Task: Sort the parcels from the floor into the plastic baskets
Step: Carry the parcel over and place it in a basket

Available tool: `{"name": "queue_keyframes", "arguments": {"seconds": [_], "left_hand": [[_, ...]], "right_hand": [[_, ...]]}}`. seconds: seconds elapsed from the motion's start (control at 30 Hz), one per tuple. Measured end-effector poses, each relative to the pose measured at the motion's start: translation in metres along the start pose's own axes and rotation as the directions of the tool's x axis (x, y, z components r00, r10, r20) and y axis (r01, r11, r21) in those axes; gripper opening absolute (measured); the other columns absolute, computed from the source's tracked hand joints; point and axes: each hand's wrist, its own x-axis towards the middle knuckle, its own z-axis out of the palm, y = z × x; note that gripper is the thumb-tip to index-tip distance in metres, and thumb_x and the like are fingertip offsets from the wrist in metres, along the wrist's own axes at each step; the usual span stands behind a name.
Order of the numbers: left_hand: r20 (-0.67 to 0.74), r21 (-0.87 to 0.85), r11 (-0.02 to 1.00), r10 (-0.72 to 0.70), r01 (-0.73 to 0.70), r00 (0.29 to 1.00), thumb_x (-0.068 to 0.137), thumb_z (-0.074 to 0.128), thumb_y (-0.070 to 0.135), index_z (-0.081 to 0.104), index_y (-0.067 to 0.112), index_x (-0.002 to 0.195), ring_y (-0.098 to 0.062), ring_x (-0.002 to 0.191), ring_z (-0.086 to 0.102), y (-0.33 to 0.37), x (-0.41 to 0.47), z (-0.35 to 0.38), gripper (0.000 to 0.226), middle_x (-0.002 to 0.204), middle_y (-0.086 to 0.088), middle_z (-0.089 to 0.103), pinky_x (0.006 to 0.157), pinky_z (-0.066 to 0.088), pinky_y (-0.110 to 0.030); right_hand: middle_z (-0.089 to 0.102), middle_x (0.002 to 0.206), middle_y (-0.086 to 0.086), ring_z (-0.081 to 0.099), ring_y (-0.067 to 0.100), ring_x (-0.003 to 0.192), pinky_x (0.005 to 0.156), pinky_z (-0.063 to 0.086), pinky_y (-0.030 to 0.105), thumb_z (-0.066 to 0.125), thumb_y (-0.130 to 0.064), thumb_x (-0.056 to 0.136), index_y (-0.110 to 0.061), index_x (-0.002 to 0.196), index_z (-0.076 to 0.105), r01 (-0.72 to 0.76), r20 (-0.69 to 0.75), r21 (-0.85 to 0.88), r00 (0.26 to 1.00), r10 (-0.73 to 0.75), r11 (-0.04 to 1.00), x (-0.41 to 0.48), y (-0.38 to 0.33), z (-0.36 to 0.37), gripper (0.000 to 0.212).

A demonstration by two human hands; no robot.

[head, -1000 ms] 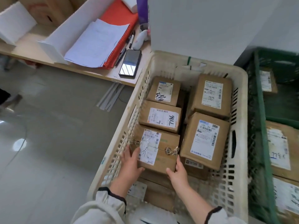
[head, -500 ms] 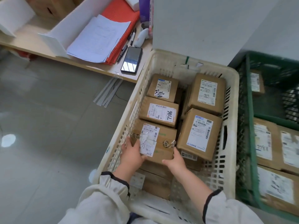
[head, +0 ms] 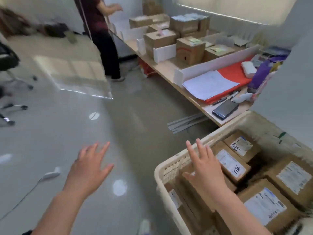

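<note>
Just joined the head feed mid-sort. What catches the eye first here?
Both hands spread open and empty, the left hand over bare floor, the right hand above the cream plastic basket at lower right, which is packed with labelled cardboard parcels. Behind, another person stands by a long cluttered table.

Left grip (head: pixel 86 170): off the taped parcel (head: pixel 190 191), out of the cream basket (head: pixel 169 164), fingers spread over the floor (head: pixel 135 136).
Right grip (head: pixel 205 173): off the parcel too, raised above the basket's corner, fingers spread.
View: swung left; green basket gone from frame, standing person (head: pixel 103 31) and more bench (head: pixel 169 70) now showing.
</note>
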Motion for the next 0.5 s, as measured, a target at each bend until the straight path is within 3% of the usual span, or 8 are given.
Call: {"name": "queue_keyframes", "arguments": {"seconds": [0.1,0.23,0.5], "left_hand": [[-0.048,-0.008,0.970,-0.244,0.244,0.968,0.086,0.058,0.048,0.030,0.028,0.146,-0.029,0.136,0.024,-0.077,-0.063,-0.025,0.070,0.153,-0.005,0.029,0.110,0.029,-0.041],[-0.121,-0.055,0.874,-0.486,0.483,0.866,0.085,0.057,0.049,0.028,0.030,0.147,-0.027,0.137,0.022,-0.147,-0.150,-0.045,0.071,0.153,-0.004,0.028,0.107,0.031,-0.041],[-0.133,-0.215,0.617,-0.786,0.757,0.604,0.087,0.054,0.051,0.024,0.033,0.148,-0.025,0.139,0.017,-0.270,-0.325,-0.053,0.071,0.156,0.002,0.019,0.105,0.033,-0.040]], "right_hand": [[-0.018,0.158,0.002,-0.006,0.032,0.146,0.115,0.017,0.048,0.056,-0.058,0.083,-0.037,0.145,-0.020,0.206,0.029,-0.083,0.978,-0.204,0.975,0.009,-0.063,-0.009,0.101],[-0.020,0.157,0.002,-0.007,0.032,0.146,0.114,0.016,0.048,0.057,-0.057,0.082,-0.036,0.147,-0.015,0.442,0.086,-0.131,0.897,-0.434,0.887,0.001,-0.161,-0.010,0.099],[-0.017,0.158,0.000,-0.004,0.029,0.146,0.115,0.016,0.045,0.050,-0.061,0.086,-0.034,0.149,-0.009,0.728,0.244,-0.145,0.683,-0.689,0.670,-0.074,-0.347,0.035,0.091]]}}
